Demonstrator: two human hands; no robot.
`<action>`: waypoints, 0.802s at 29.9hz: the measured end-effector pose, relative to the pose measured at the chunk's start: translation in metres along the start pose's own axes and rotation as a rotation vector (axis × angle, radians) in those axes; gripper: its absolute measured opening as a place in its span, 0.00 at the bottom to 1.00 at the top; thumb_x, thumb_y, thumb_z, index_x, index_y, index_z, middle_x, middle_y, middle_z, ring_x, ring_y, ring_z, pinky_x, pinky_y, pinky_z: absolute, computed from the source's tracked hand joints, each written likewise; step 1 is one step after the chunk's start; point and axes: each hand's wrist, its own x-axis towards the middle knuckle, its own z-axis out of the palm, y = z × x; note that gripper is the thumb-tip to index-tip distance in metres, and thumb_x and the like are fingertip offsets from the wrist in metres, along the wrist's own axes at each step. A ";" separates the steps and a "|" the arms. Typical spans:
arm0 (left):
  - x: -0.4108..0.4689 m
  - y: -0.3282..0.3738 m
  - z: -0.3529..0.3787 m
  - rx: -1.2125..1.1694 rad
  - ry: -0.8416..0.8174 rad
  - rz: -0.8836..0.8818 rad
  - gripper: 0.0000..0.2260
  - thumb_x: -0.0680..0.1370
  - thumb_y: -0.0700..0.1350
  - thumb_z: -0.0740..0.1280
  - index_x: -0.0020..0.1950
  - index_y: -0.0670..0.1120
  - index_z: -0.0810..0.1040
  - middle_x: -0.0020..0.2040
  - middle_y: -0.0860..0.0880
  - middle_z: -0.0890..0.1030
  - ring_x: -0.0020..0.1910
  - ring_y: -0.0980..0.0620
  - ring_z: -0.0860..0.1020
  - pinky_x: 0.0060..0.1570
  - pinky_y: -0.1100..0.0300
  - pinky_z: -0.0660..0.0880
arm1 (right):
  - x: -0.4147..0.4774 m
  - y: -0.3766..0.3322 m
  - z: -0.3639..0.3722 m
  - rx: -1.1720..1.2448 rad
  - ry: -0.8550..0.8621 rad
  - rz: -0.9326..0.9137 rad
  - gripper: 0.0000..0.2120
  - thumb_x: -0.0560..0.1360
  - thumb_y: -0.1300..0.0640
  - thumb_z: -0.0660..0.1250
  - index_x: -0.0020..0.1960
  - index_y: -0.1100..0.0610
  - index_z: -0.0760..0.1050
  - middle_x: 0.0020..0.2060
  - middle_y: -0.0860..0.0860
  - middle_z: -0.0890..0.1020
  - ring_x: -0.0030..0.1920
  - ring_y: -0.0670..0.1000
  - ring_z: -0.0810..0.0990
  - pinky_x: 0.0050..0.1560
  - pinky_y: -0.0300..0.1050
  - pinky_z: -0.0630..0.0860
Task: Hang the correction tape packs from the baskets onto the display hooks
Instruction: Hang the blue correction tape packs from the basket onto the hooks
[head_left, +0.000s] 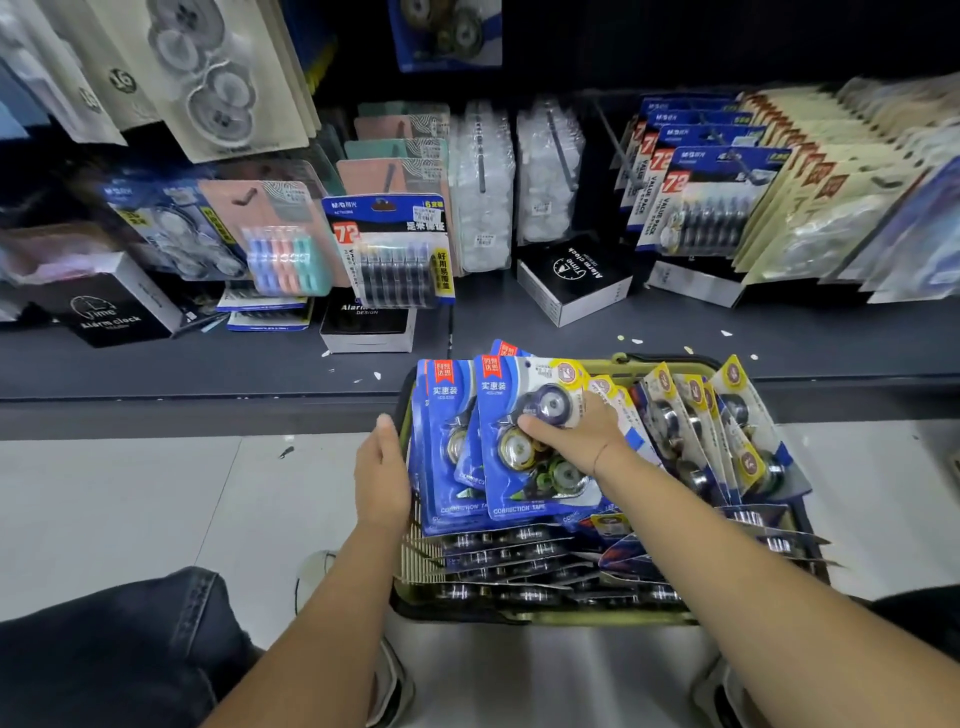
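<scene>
A yellow-green basket (618, 617) on the floor is full of blue correction tape packs. My right hand (579, 434) grips the top blue pack (511, 488), thumb on its front over the tape wheels and fingers behind its upper right edge. My left hand (383, 475) holds the left side of a stack of blue packs (441, 467) standing at the basket's left end; its fingers are hidden behind them. More packs (727, 441) with yellow-cornered cards stand on edge at the basket's right. Display hooks (727, 156) above the shelf carry hanging packs.
A dark shelf (675, 327) runs behind the basket with black alarm clock boxes (576, 280) and hanging stationery packs (389, 249). White tiled floor (156, 509) lies to the left. My knee in dark jeans (119, 649) is at the lower left.
</scene>
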 end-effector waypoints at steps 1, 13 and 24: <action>0.000 0.008 0.001 0.031 0.028 0.066 0.20 0.86 0.57 0.50 0.44 0.48 0.71 0.45 0.53 0.75 0.54 0.45 0.74 0.55 0.52 0.72 | -0.001 0.003 0.001 0.018 0.009 -0.011 0.49 0.67 0.39 0.75 0.77 0.57 0.56 0.74 0.54 0.63 0.72 0.58 0.66 0.69 0.59 0.68; -0.015 0.025 0.012 -0.235 -0.254 -0.371 0.30 0.74 0.57 0.75 0.68 0.44 0.67 0.57 0.44 0.83 0.50 0.44 0.85 0.53 0.47 0.81 | -0.010 0.025 -0.001 0.178 -0.030 0.098 0.51 0.66 0.38 0.75 0.78 0.59 0.55 0.75 0.56 0.63 0.73 0.58 0.64 0.68 0.53 0.66; -0.020 0.014 0.009 -0.170 -0.493 -0.351 0.43 0.54 0.63 0.81 0.66 0.49 0.76 0.57 0.48 0.86 0.54 0.45 0.85 0.58 0.45 0.80 | -0.016 0.025 -0.011 0.306 0.082 0.103 0.40 0.66 0.46 0.79 0.70 0.62 0.69 0.68 0.58 0.74 0.66 0.58 0.73 0.65 0.52 0.72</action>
